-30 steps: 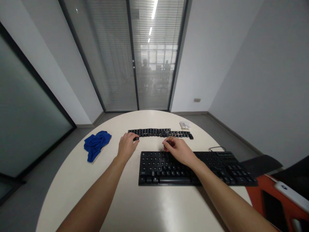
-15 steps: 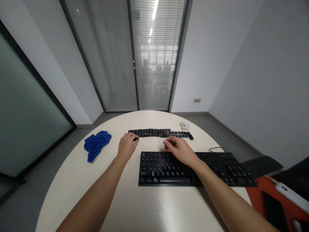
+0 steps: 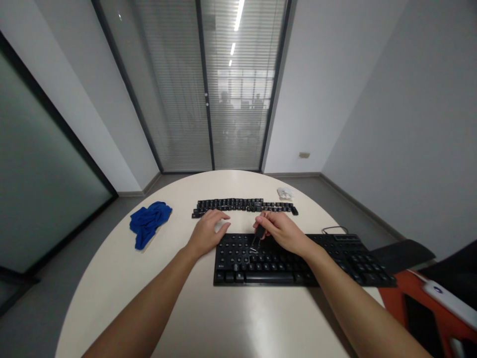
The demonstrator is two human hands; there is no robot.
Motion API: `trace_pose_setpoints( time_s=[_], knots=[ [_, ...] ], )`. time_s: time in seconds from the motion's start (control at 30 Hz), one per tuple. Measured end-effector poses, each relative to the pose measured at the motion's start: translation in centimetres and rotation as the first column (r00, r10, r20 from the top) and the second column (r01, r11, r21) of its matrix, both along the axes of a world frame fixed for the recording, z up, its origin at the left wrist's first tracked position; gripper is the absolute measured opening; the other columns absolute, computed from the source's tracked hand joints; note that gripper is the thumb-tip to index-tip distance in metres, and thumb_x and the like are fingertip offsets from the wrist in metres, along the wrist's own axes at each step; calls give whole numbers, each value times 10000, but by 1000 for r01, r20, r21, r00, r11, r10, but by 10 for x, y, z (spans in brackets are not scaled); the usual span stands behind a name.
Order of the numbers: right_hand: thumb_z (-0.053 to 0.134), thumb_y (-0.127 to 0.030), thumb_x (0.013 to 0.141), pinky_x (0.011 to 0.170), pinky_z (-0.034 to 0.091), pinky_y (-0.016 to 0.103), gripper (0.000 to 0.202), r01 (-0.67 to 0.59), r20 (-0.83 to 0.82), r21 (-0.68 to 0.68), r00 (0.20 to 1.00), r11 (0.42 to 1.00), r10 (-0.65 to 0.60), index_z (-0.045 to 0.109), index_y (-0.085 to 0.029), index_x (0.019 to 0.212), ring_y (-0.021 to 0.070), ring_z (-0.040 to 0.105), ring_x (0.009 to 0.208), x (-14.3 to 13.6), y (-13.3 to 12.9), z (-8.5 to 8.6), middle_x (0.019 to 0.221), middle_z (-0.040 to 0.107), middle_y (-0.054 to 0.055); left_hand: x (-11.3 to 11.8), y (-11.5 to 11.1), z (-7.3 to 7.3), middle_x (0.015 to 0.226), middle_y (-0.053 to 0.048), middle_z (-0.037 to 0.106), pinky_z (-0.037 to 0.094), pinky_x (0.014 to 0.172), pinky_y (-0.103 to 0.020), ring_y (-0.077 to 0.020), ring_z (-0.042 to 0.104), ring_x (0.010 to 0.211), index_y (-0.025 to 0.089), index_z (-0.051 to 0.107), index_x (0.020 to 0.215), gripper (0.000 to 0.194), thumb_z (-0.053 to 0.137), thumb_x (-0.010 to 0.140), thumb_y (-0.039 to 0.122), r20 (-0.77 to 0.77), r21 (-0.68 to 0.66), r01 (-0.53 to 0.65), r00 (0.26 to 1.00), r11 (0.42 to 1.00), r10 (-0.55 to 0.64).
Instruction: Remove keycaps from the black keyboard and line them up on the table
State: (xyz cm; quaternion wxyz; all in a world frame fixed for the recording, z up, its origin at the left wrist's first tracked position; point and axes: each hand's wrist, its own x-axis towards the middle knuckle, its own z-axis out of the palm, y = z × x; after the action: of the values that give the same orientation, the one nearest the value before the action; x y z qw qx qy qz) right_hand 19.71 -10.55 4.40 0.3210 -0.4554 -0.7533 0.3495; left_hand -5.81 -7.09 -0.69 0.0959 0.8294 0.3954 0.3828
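A black keyboard (image 3: pixel 268 278) lies on the round table, with many of its keycaps off at the left part. My right hand (image 3: pixel 278 229) grips a keycap puller (image 3: pixel 258 238) with a dark handle and wire loops, held over the keyboard's upper middle. At the keyboard's top left corner, my left hand (image 3: pixel 209 231) has thumb and fingers apart with nothing between them. Behind both hands, loose black keycaps (image 3: pixel 231 204) stand in rows on the table. A few more sit just beyond the left fingers.
A blue cloth (image 3: pixel 149 223) lies at the table's left. A small clear bag (image 3: pixel 285 194) rests at the back right. On the right, an orange surface (image 3: pixel 395 298) holds a phone (image 3: pixel 423 323) and a white power strip (image 3: pixel 454 303).
My left hand has let go of a dark keycap by the row and moved right, towards the keyboard. The puller in my right hand now points down, its wires over the keys.
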Motion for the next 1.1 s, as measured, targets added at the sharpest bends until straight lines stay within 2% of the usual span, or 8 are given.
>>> trace_pose_setpoints(
  time_s=[0.1, 0.17, 0.23, 0.43, 0.6, 0.8, 0.97, 1.1],
  knots=[
    [402, -573, 984, 648, 500, 269, 499, -46, 44, -16, 998, 999, 47, 664, -168, 859, 151, 649, 623, -1, -2, 1, 730, 679, 34, 10, -12, 5, 1003, -51, 683, 472, 929, -385, -220, 601, 990, 210, 665, 1002, 112, 605, 910, 234, -41, -95, 239, 969, 966, -244],
    [396, -572, 986, 656, 499, 273, 500, -67, 61, -18, 996, 998, 68, 658, -168, 853, 150, 645, 617, -3, -3, 2, 740, 682, 35, 15, -18, 6, 1056, -55, 685, 464, 962, -402, -231, 597, 1029, 227, 679, 1043, 162, 652, 885, 254, -78, -138, 327, 938, 935, -339],
    [401, -560, 989, 658, 493, 273, 489, -75, 82, -11, 994, 997, 76, 644, -169, 825, 149, 641, 608, -4, -5, 3, 724, 676, 31, 17, -20, 5, 1139, -60, 670, 456, 997, -396, -230, 587, 1088, 243, 685, 1103, 221, 663, 884, 266, -84, -179, 366, 919, 913, -385],
    [437, -474, 1003, 613, 444, 239, 408, -140, 183, 41, 974, 989, 130, 644, -170, 827, 137, 624, 590, -6, -10, 9, 655, 654, 9, 18, -20, 3, 1221, -47, 643, 449, 1036, -373, -216, 583, 1140, 275, 684, 1179, 290, 657, 891, 259, -66, -221, 360, 922, 907, -382],
    [468, -483, 990, 577, 377, 235, 433, -271, 306, 137, 926, 953, 219, 691, -167, 794, 128, 566, 567, -9, -15, 15, 637, 658, 14, 18, -22, 5, 1162, -40, 663, 470, 995, -349, -210, 599, 1097, 270, 705, 1125, 242, 656, 888, 255, -93, -201, 341, 927, 918, -364],
    [475, -493, 980, 601, 381, 248, 440, -326, 334, 161, 906, 932, 259, 747, -187, 819, 146, 585, 599, -9, -19, 19, 695, 709, 39, 20, -23, 10, 1175, -50, 662, 468, 994, -361, -222, 599, 1103, 271, 701, 1130, 229, 619, 917, 281, -130, -209, 340, 920, 917, -370],
    [501, -494, 965, 589, 394, 249, 424, -253, 294, 159, 935, 954, 199, 752, -185, 819, 148, 590, 578, -5, -16, 18, 661, 704, 32, 19, -24, 17, 1172, -48, 652, 466, 994, -362, -227, 588, 1113, 273, 678, 1161, 266, 624, 902, 245, -202, -217, 338, 902, 916, -381],
    [505, -503, 962, 586, 418, 246, 415, -180, 248, 104, 957, 978, 150, 749, -180, 872, 152, 602, 566, -3, -13, 14, 631, 687, 20, 15, -22, 21, 1169, -42, 651, 470, 993, -357, -225, 590, 1110, 280, 667, 1191, 320, 624, 879, 218, -220, -219, 309, 908, 926, -355]
  ],
)
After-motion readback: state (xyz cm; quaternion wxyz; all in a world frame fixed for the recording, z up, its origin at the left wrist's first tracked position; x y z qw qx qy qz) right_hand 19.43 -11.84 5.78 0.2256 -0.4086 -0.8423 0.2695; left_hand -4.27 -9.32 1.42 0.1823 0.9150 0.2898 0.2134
